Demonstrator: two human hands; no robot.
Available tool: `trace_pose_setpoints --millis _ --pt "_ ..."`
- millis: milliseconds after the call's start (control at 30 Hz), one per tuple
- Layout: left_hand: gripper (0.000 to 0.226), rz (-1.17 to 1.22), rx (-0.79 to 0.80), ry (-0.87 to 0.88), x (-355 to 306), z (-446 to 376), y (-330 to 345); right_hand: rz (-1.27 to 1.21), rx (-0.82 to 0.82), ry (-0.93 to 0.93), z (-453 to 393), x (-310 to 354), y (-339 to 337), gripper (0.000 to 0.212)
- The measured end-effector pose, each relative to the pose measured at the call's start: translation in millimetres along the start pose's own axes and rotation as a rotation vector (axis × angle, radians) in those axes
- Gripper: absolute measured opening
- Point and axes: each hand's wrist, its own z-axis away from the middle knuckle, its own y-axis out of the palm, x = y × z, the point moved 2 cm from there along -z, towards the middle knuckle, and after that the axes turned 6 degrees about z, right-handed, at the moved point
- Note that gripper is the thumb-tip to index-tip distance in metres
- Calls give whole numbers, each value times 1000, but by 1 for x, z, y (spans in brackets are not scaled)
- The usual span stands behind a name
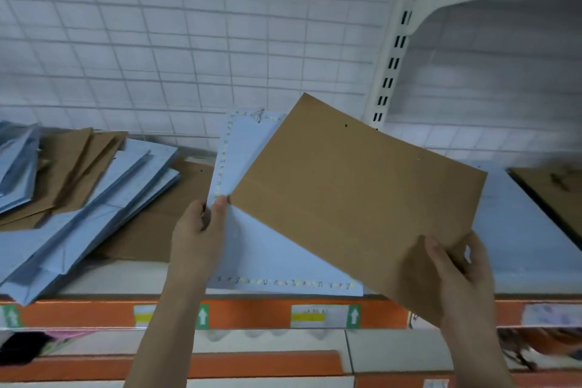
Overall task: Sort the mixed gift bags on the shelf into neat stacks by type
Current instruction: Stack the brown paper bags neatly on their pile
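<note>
A flat brown paper gift bag (356, 195) is held tilted above the shelf, and my right hand (459, 277) grips its lower right corner. My left hand (198, 230) pinches the left edge of a light blue bag with a dotted border (245, 148) that lies under the brown one. A mixed, untidy pile of light blue bags (94, 208) and brown bags (72, 167) lies at the left of the shelf. Another brown bag (163, 224) lies flat beneath that pile.
The shelf has an orange front strip with price labels (308, 315). A white wire-grid back panel (189, 41) and a slotted upright post (393, 50) stand behind. To the right lie a light blue bag (519, 230) and a brown bag (557, 195). Lower shelves show below.
</note>
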Motion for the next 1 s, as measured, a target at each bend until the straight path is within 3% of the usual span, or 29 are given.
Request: trace_pose_setpoints --millis 467,667,800,1000 --pt "42 102 123 -55 -25 17 109 73 -91 113 -63 -13 -77 55" --pt "20 132 49 -62 -50 69 187 -36 -155 44 -113 -20 -159 51" --pt "20 146 34 -34 -65 111 248 -130 -261 -2 -144 -18 -231 45" --pt "21 103 22 -20 -72 157 313 -144 -260 58 -171 -23 -293 35"
